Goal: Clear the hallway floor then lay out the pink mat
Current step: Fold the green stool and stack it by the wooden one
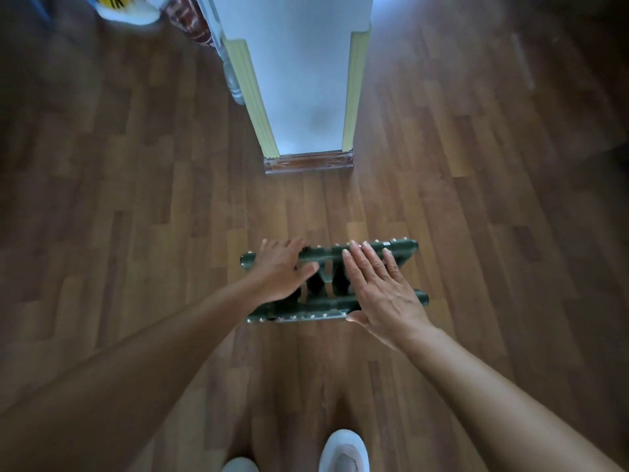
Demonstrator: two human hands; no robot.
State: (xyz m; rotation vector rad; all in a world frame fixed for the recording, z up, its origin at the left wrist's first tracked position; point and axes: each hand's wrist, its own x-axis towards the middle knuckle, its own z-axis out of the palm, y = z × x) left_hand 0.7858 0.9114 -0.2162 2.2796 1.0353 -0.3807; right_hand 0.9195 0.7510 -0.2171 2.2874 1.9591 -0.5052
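A dark green folding plastic stool [326, 284] sits on the wooden hallway floor [136, 216], straight ahead of me. My left hand [282, 270] lies on its left part, fingers curled over the top bar. My right hand [381, 287] rests flat on its right part with fingers stretched out and the thumb at the near bar. Both hands touch the stool; I cannot tell whether it is lifted off the floor. No pink mat is in view.
A white wall end [299, 80] with yellow corner guards and a brown skirting stands just beyond the stool. A white and yellow object [126, 8] lies at the top left. My white slippers [343, 454] show at the bottom edge.
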